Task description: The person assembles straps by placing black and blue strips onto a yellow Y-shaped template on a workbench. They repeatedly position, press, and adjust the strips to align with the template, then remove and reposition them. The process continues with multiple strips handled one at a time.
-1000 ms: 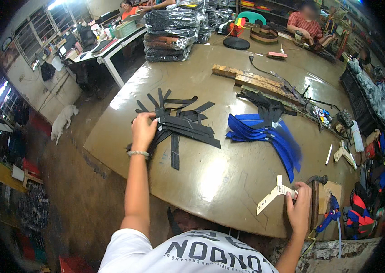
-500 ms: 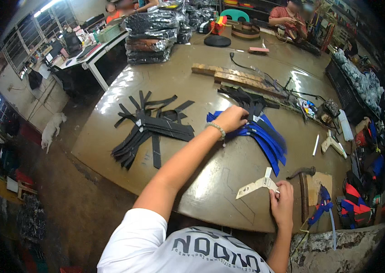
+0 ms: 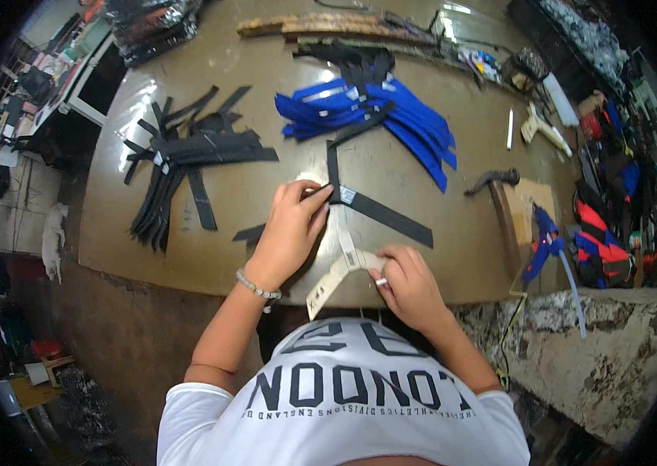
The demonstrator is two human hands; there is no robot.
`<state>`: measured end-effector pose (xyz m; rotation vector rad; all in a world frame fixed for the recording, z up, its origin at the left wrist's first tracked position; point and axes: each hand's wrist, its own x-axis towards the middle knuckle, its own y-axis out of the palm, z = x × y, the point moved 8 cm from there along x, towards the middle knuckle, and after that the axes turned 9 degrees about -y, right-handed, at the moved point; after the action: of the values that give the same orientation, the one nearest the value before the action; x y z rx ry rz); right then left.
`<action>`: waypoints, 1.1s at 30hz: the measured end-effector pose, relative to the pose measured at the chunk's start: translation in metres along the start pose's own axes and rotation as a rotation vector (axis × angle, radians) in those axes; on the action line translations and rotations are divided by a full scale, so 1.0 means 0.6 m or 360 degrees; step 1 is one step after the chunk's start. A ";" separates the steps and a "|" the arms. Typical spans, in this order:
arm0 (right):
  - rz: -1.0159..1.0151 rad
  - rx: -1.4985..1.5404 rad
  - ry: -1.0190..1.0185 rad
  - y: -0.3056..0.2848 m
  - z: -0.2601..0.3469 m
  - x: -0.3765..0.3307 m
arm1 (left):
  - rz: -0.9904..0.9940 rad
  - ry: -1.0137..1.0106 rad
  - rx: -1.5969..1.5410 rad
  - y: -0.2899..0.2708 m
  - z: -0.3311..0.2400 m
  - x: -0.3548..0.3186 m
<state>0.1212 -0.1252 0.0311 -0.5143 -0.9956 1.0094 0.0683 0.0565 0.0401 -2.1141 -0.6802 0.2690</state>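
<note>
A white dog (image 3: pixel 55 242) lies on the floor, far to the left of both hands. Next comes the brown table (image 3: pixel 243 188). On it, a messy pile of black straps (image 3: pixel 200 147) sits up and to the left of the left hand.

The left hand (image 3: pixel 290 229) has a bead bracelet (image 3: pixel 257 286) on its wrist. Its thumb and fingers are closed on a black strap piece (image 3: pixel 383 216) with a small white tag, right where its arms meet. One arm goes up to the blue pile, and another slants down to the right.

Between the two hands is a pale card (image 3: pixel 336 273) shaped like a Y. Above the hands lies a pile of blue straps (image 3: pixel 414 133) with black tops.

The right hand (image 3: pixel 414 291) pinches the right arm of the card. It also has a little white stick (image 3: pixel 381 282), maybe a pen, but it is too small to be sure. The two hands are near each other but do not touch.

Up and to the right of the right hand is a rusty clamp (image 3: pixel 493 180) on a tan board (image 3: pixel 532 203).
</note>
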 end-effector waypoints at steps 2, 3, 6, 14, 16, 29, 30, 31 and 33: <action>0.0014 -0.0034 -0.0022 0.008 0.004 0.007 | -0.0175 0.0175 0.0024 -0.002 0.000 -0.038; -0.0041 -0.0060 -0.0076 0.007 0.006 0.017 | -0.0213 0.0185 0.0024 -0.002 0.003 -0.047; -0.0114 -0.0127 -0.0101 0.006 -0.004 0.058 | -0.0505 0.0123 -0.0239 -0.036 0.015 -0.070; -0.0102 -0.0285 -0.0096 0.042 -0.045 0.111 | -0.0340 0.0077 0.0035 -0.002 0.022 -0.068; -0.0110 -0.0280 -0.0086 0.049 -0.040 0.097 | -0.0335 0.0112 0.0025 0.001 0.026 -0.072; -0.0069 -0.0301 -0.0141 0.057 -0.043 0.092 | -0.0339 0.0278 0.0444 0.020 -0.020 -0.054; -0.0046 -0.0254 -0.0131 0.055 -0.047 0.092 | -0.0308 0.0235 0.0502 0.032 -0.030 -0.049; -0.0028 -0.0106 -0.0105 0.051 -0.053 0.091 | -0.0213 0.0121 0.0568 0.045 -0.031 -0.042; 0.0060 0.0185 -0.0034 0.039 -0.067 0.092 | 0.0079 -0.0099 0.0775 0.078 -0.022 -0.029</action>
<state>0.1548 -0.0626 0.0186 -0.4282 -0.9429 1.1019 0.0767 0.0156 0.0096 -1.6625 -0.5335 0.4777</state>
